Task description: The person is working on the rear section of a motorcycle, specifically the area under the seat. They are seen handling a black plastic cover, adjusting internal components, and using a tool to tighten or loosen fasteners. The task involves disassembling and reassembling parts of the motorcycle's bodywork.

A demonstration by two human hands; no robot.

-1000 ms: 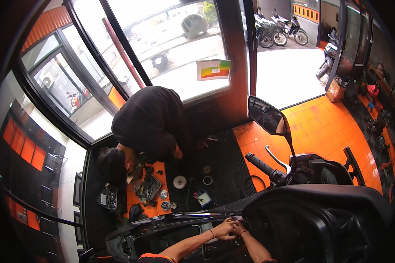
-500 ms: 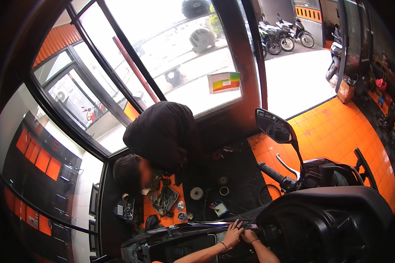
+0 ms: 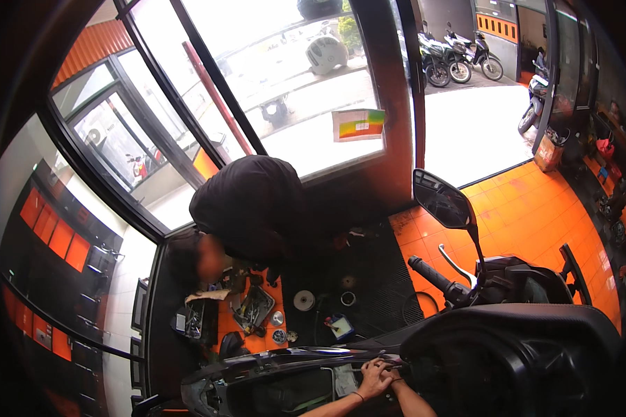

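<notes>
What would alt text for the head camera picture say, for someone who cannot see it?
Seen from above, a person's left hand and right hand meet on the opened body of a black scooter in a workshop with an orange tiled floor. Beyond it, a co-worker in a black shirt crouches over scattered small parts beside large windows.

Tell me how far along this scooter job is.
Done: the scooter's panel looks lifted off its body, and parts lie spread on the mat. In hand: both hands, left and right, meet at the body's edge beside the seat; what they grip is unclear. Left: the parts on the floor are not yet refitted.
</notes>
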